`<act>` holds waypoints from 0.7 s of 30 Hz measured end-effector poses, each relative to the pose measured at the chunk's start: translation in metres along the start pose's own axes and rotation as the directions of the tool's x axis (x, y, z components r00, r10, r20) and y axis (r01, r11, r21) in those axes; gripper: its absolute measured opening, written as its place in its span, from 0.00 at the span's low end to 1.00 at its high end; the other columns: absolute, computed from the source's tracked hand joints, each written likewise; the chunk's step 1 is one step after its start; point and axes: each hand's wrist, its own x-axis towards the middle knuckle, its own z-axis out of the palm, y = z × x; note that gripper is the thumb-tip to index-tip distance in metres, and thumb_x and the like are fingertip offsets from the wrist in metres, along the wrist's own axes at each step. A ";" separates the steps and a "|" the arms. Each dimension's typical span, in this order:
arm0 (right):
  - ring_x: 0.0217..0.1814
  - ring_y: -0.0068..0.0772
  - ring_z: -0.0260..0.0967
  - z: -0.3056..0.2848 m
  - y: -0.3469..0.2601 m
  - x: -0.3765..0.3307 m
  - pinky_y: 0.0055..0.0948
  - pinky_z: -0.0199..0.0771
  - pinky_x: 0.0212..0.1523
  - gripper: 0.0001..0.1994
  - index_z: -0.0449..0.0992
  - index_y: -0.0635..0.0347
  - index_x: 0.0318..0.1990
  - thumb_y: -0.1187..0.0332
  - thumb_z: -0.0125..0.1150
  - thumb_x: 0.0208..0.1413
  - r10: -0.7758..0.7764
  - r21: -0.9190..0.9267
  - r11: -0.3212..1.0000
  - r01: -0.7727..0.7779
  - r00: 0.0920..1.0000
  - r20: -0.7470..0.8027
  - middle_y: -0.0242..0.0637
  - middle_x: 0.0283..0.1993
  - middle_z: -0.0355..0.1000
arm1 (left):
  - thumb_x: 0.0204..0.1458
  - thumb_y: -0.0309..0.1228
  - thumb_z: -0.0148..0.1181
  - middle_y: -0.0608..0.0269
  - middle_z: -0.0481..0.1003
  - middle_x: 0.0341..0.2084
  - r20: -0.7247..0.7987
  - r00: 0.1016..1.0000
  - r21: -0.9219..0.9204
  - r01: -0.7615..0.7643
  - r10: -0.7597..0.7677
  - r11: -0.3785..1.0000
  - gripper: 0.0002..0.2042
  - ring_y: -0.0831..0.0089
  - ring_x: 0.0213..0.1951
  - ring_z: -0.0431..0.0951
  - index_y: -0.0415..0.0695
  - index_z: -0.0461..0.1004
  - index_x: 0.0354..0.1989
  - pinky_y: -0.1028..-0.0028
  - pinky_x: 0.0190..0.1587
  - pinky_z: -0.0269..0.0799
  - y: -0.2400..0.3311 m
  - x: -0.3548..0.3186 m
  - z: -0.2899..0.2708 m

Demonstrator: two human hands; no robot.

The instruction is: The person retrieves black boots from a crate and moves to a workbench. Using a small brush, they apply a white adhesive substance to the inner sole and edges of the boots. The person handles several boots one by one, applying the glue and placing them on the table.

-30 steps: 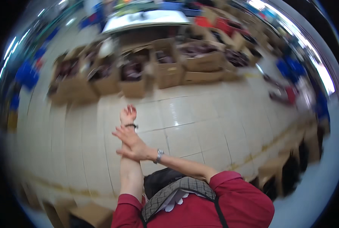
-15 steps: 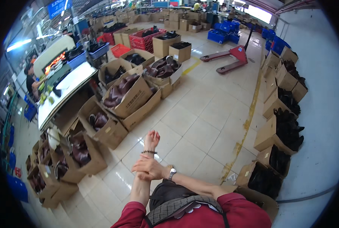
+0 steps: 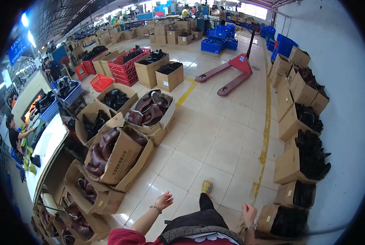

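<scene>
My left hand [image 3: 164,201], with a beaded bracelet on its wrist, hangs over the tiled floor with loosely bent fingers apart and nothing in it. It is nearest to a cardboard box [image 3: 105,203] holding a few dark red shoe pieces. On the other side of my body, my right hand [image 3: 249,214] is curled closed, with a watch at its wrist and no object showing in it. Close to that hand, a cardboard box [image 3: 266,219] of black boot pieces stands by the wall. One foot in a yellow sandal [image 3: 207,186] is stepping forward between the hands.
A red pallet jack [image 3: 236,69] stands ahead on the tiles [image 3: 209,136]. Boxes of dark red and black shoe parts line the left, beside a white worktable [image 3: 47,157] where a person [image 3: 17,132] works. More boxes [image 3: 288,163] run along the right wall. Blue crates [image 3: 213,45] are stacked farther off.
My right hand has let go of my left forearm and swung out to the right. The hands are now apart and lower. The view has moved forward along the aisle, and one foot has come into sight.
</scene>
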 end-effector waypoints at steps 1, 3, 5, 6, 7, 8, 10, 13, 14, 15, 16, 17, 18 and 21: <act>0.23 0.47 0.71 0.004 0.018 0.018 0.41 0.68 0.27 0.11 0.77 0.65 0.28 0.68 0.58 0.60 0.082 0.080 0.994 -0.076 0.994 -0.073 0.45 0.22 0.73 | 0.64 0.31 0.53 0.61 0.76 0.40 -0.022 0.999 0.113 -0.027 0.029 0.993 0.11 0.59 0.40 0.76 0.52 0.69 0.54 0.60 0.41 0.77 0.009 0.016 0.005; 0.20 0.42 0.70 0.016 0.033 0.060 0.39 0.67 0.25 0.14 0.74 0.66 0.26 0.67 0.56 0.62 0.215 0.173 0.966 -0.192 0.969 -0.123 0.41 0.20 0.71 | 0.64 0.36 0.55 0.59 0.76 0.41 -0.099 0.995 0.247 -0.002 0.028 0.969 0.14 0.57 0.42 0.77 0.51 0.69 0.57 0.57 0.41 0.77 0.019 0.042 -0.004; 0.21 0.31 0.69 0.030 0.031 0.119 0.34 0.68 0.25 0.18 0.70 0.68 0.22 0.67 0.54 0.65 0.293 0.196 0.943 -0.268 0.949 -0.117 0.34 0.18 0.69 | 0.63 0.41 0.57 0.57 0.76 0.45 -0.210 0.978 0.310 0.055 0.012 0.949 0.20 0.53 0.43 0.78 0.49 0.68 0.60 0.54 0.41 0.78 0.035 0.062 -0.001; 0.20 0.37 0.69 0.037 0.027 0.154 0.38 0.66 0.24 0.17 0.71 0.67 0.23 0.66 0.56 0.64 0.255 0.163 0.958 -0.236 0.961 -0.107 0.38 0.17 0.69 | 0.63 0.41 0.57 0.56 0.75 0.47 -0.293 0.956 0.330 0.102 -0.001 0.939 0.20 0.51 0.43 0.79 0.48 0.68 0.60 0.52 0.41 0.79 0.042 0.067 0.008; 0.19 0.42 0.68 0.054 0.020 0.202 0.41 0.65 0.24 0.17 0.72 0.65 0.23 0.65 0.57 0.63 0.207 0.136 0.972 -0.192 0.973 -0.101 0.42 0.17 0.69 | 0.63 0.37 0.55 0.55 0.75 0.48 -0.292 0.956 0.266 0.116 -0.034 0.957 0.20 0.51 0.43 0.80 0.47 0.66 0.63 0.53 0.40 0.79 0.053 0.070 0.016; 0.18 0.48 0.68 0.071 0.008 0.249 0.44 0.64 0.23 0.16 0.73 0.64 0.24 0.63 0.59 0.61 0.159 0.118 0.982 -0.148 0.983 -0.090 0.46 0.16 0.69 | 0.63 0.34 0.54 0.54 0.75 0.48 -0.294 0.955 0.328 0.074 0.027 0.942 0.21 0.51 0.43 0.80 0.46 0.65 0.64 0.53 0.41 0.80 0.064 0.069 0.029; 0.18 0.47 0.66 0.094 -0.063 0.349 0.40 0.63 0.23 0.15 0.73 0.64 0.25 0.64 0.58 0.63 -0.164 -0.058 0.985 0.162 0.986 -0.023 0.50 0.20 0.69 | 0.63 0.31 0.52 0.53 0.75 0.49 -0.311 0.944 0.353 0.011 0.106 0.935 0.22 0.51 0.44 0.80 0.46 0.64 0.66 0.54 0.42 0.80 0.085 0.066 0.056; 0.22 0.52 0.67 0.133 -0.153 0.486 0.42 0.63 0.24 0.15 0.74 0.61 0.27 0.60 0.65 0.57 -0.331 0.015 0.941 0.337 0.915 0.231 0.52 0.24 0.69 | 0.63 0.28 0.51 0.52 0.75 0.49 -0.346 0.930 0.222 -0.044 0.121 0.974 0.22 0.50 0.44 0.80 0.46 0.63 0.66 0.53 0.42 0.81 0.110 0.102 0.102; 0.23 0.50 0.69 0.150 -0.176 0.526 0.41 0.65 0.25 0.14 0.74 0.61 0.27 0.60 0.67 0.56 -0.422 0.028 0.901 0.433 0.859 0.291 0.49 0.23 0.71 | 0.63 0.28 0.51 0.52 0.75 0.49 -0.378 0.920 0.161 -0.043 0.102 0.986 0.22 0.50 0.45 0.79 0.46 0.63 0.66 0.53 0.42 0.80 0.117 0.116 0.114; 0.23 0.49 0.70 0.167 -0.204 0.561 0.40 0.66 0.25 0.13 0.74 0.60 0.28 0.60 0.68 0.55 -0.464 0.114 0.885 0.452 0.832 0.302 0.47 0.23 0.72 | 0.62 0.27 0.51 0.51 0.75 0.49 -0.410 0.908 0.102 -0.048 0.086 0.994 0.22 0.49 0.45 0.79 0.46 0.64 0.66 0.52 0.42 0.80 0.124 0.132 0.124; 0.24 0.47 0.71 0.180 -0.233 0.592 0.39 0.67 0.26 0.13 0.74 0.59 0.29 0.61 0.68 0.55 -0.504 0.198 0.863 0.464 0.806 0.310 0.44 0.23 0.72 | 0.62 0.27 0.52 0.50 0.74 0.49 -0.424 0.899 0.085 -0.082 0.111 0.993 0.21 0.47 0.45 0.79 0.45 0.64 0.65 0.52 0.42 0.80 0.127 0.147 0.135; 0.24 0.46 0.72 0.199 -0.253 0.620 0.38 0.69 0.27 0.12 0.73 0.58 0.29 0.62 0.68 0.54 -0.543 0.284 0.837 0.468 0.777 0.319 0.42 0.23 0.73 | 0.63 0.29 0.54 0.50 0.74 0.50 -0.434 0.894 0.094 -0.080 0.114 0.992 0.20 0.45 0.46 0.78 0.45 0.65 0.63 0.50 0.43 0.80 0.132 0.158 0.144; 0.24 0.45 0.73 0.220 -0.256 0.646 0.38 0.70 0.27 0.11 0.74 0.58 0.30 0.63 0.68 0.54 -0.551 0.254 0.834 0.490 0.766 0.331 0.41 0.23 0.74 | 0.63 0.30 0.55 0.49 0.74 0.51 -0.343 0.939 -0.052 -0.062 0.041 0.997 0.20 0.44 0.47 0.77 0.45 0.65 0.63 0.50 0.43 0.80 0.144 0.177 0.144; 0.25 0.43 0.74 0.276 -0.240 0.727 0.37 0.71 0.28 0.08 0.74 0.57 0.31 0.66 0.67 0.54 -0.516 0.160 0.854 0.494 0.773 0.368 0.39 0.23 0.74 | 0.63 0.30 0.54 0.47 0.73 0.53 -0.408 0.911 -0.222 -0.035 -0.060 0.974 0.20 0.44 0.50 0.75 0.45 0.64 0.63 0.49 0.45 0.79 0.175 0.255 0.163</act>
